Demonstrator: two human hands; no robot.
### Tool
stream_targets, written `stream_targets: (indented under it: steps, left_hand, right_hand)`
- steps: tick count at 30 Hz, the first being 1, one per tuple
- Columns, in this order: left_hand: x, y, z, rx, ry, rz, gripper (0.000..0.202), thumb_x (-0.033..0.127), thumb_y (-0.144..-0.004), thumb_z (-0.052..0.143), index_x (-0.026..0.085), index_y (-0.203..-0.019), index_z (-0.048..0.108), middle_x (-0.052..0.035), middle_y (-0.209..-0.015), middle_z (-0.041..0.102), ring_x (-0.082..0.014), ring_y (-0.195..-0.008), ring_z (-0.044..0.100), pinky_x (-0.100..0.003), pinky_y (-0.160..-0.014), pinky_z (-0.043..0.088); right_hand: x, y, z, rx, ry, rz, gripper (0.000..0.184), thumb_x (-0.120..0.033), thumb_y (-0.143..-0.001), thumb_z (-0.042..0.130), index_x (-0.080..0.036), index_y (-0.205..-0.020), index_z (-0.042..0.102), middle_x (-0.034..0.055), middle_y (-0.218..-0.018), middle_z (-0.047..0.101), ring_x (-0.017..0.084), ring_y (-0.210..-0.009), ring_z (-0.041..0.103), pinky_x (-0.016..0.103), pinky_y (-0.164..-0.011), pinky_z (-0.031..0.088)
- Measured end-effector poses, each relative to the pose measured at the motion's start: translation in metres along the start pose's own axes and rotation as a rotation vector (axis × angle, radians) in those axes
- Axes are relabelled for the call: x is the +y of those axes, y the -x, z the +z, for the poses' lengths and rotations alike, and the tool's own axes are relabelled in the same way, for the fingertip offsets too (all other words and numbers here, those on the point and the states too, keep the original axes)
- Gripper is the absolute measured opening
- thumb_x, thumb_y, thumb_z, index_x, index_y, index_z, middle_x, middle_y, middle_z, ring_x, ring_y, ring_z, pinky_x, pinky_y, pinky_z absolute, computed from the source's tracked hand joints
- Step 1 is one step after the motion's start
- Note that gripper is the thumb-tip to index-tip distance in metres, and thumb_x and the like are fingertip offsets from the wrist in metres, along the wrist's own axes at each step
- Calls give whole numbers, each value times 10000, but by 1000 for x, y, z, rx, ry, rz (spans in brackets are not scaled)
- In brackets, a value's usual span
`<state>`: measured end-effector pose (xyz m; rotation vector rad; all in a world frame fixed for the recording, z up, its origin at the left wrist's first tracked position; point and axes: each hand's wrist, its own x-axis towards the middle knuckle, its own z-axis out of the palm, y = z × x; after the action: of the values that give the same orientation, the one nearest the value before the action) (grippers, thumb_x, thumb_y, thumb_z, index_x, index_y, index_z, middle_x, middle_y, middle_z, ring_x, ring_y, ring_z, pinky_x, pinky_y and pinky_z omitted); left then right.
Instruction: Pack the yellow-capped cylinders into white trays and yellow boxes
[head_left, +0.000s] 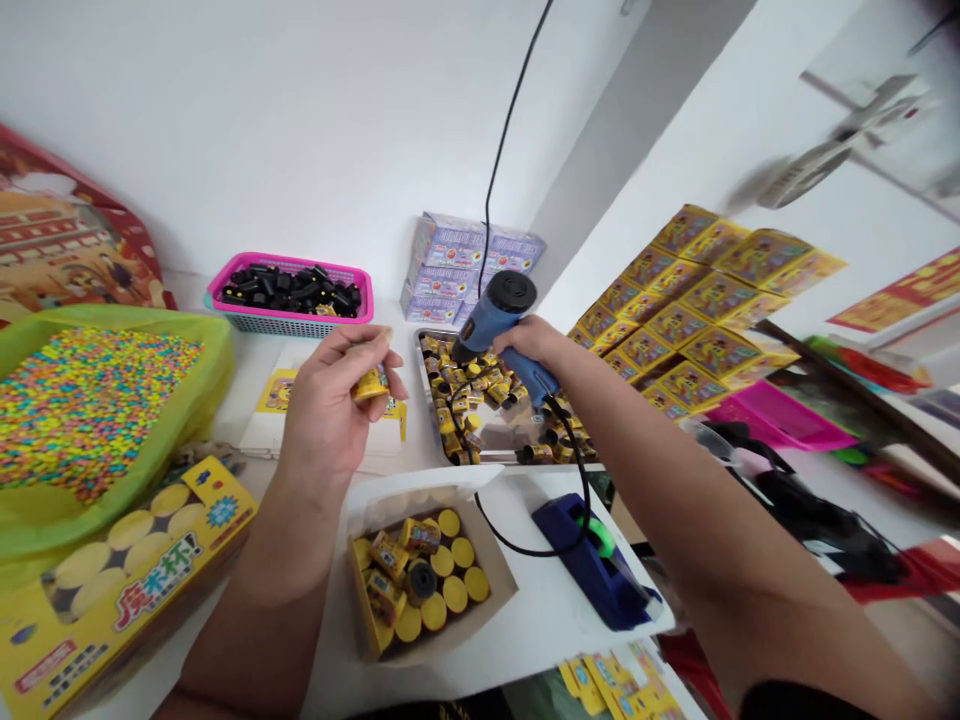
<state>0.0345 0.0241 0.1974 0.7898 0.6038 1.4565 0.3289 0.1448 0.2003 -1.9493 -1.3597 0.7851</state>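
My left hand [326, 405] is closed around a small yellow cup [370, 384], tilted and partly covered by the fingers. In my right hand [534, 343] is the handle of a blue heat gun [491, 312]. Its dark nozzle points down and left over a metal tray [499, 428] of small yellow and black cups. From the handle a black cord [517, 548] loops down over the table. Nearer to me, an open carton [504, 588] holds several yellow-lidded cups, some lying on their sides and one with its black end up.
A blue tape dispenser [581, 560] sits right of the carton. On the left are a yellow-green bag [206, 375] of colourful candies and a yellow display box [157, 590]. A pink basket [292, 262] of black pieces, purple boxes [446, 262] and stacked yellow boxes [679, 320] stand behind.
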Motion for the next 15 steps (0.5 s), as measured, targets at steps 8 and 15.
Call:
stream_targets:
  steps: [8,15]
  left_hand:
    - [3,-5,-3,27,0,12,185,234,-702,782,163,-819,658,-8,-651,659,-108,-461,604,-159,-337,280]
    - [2,-6,-6,29,-5,18,191,243,-710,784,169,-823,649,-10,-656,657,-104,-459,598,-161,-332,262]
  right_hand:
    - [-20,-13,39,108,-185,-31,133,-135,-550,740,-145,-641,644,8,-471,583,175,-465,585,260,-465,501]
    - [-29,-9,43,125,-124,-49,147,-103,-539,744,-148,-650,659,-2,-472,574,174,-512,604,250,-512,518]
